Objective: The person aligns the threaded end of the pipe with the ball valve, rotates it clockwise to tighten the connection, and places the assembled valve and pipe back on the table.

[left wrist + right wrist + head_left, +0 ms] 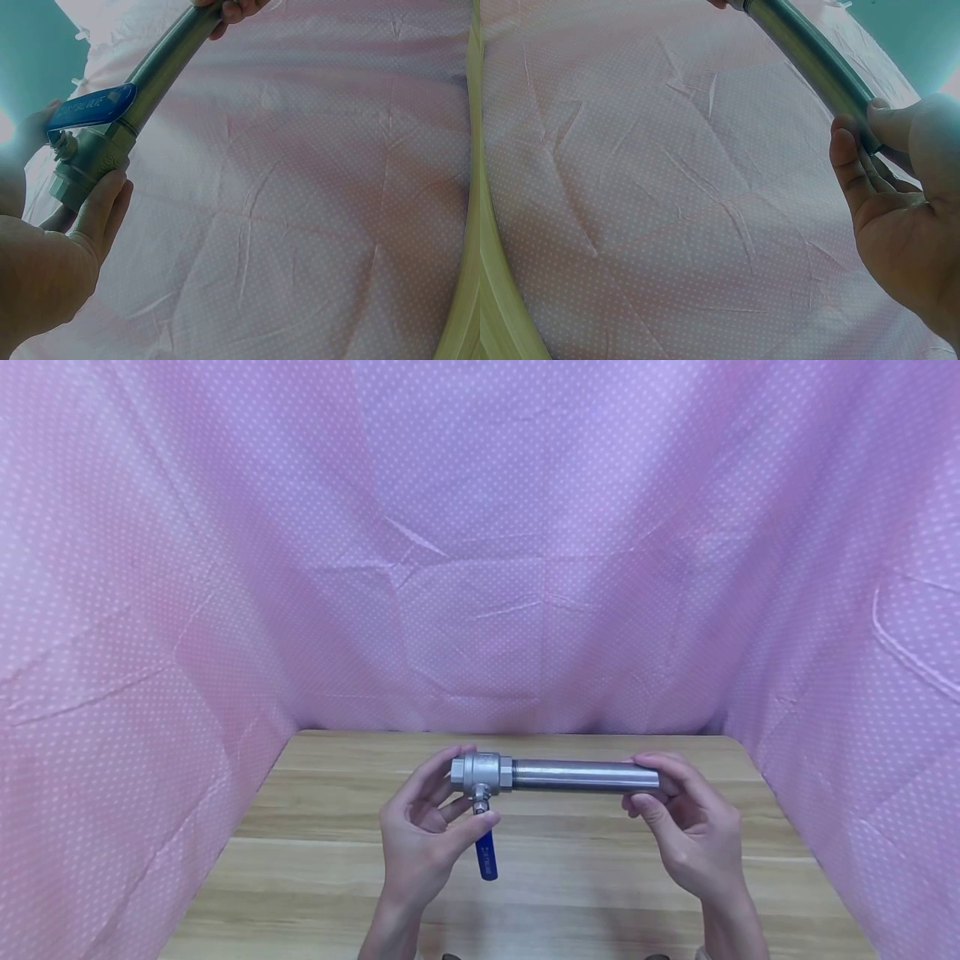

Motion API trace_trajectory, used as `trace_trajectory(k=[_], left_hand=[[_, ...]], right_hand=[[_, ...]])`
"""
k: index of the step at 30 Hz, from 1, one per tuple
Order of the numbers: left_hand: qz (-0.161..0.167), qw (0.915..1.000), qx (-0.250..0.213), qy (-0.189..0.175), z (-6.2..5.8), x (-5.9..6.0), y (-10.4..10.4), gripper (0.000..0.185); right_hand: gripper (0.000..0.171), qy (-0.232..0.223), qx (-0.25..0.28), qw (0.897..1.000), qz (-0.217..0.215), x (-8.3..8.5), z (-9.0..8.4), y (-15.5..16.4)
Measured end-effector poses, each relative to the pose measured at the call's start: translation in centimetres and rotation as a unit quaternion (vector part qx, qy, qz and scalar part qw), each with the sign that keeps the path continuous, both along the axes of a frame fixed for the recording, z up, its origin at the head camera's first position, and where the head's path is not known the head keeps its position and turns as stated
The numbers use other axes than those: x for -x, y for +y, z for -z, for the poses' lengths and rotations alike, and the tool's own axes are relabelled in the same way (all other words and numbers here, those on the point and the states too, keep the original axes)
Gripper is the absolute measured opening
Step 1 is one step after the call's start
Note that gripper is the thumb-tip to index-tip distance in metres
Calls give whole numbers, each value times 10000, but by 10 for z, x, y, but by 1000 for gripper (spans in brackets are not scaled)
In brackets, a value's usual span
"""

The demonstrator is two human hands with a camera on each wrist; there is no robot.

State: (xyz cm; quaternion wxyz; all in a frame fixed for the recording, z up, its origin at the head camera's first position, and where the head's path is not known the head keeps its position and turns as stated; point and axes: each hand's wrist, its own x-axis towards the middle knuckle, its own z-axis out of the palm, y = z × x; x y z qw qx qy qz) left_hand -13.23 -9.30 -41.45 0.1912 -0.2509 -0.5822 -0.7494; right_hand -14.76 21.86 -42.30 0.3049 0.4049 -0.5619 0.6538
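Observation:
A metal ball valve [483, 772] with a blue lever handle [487, 856] is joined to a straight steel pipe [577, 776], threads showing at the joint. Valve and pipe are held level above the table. My left hand [423, 835] grips the valve, fingers behind its body and thumb by the base of the lever. In the left wrist view, the fingers [105, 206] lie along the valve's underside. My right hand [693, 831] pinches the pipe's free right end between thumb and fingers. The right wrist view shows the thumb [892, 124] on the pipe's side.
Below the hands lies a light wood-grain table [315, 860]. Pink polka-dot cloth [480, 610] hangs behind it and along both sides. Two small dark objects, cut off by the frame, show at the table's near edge.

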Motion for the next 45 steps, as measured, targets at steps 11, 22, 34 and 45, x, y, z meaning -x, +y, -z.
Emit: trace_trajectory(k=[11, 22, 34, 45], left_hand=[[-21, 10000, 22, -9, -1, 1, -1, 78], [-7, 10000, 27, 15, -1, 1, -1, 79], [-38, 10000, 25, 18, 0, 1, -1, 79], [-60, 10000, 31, 13, -1, 1, -1, 79]], right_hand=[[39, -39, -8, 10000, 81, 0, 0, 0], [31, -93, -49, 9986, 512, 0, 2, -1], [49, -35, 192, 9986, -499, 1, -3, -2], [41, 291, 182, 9975, -624, 3, -5, -4]])
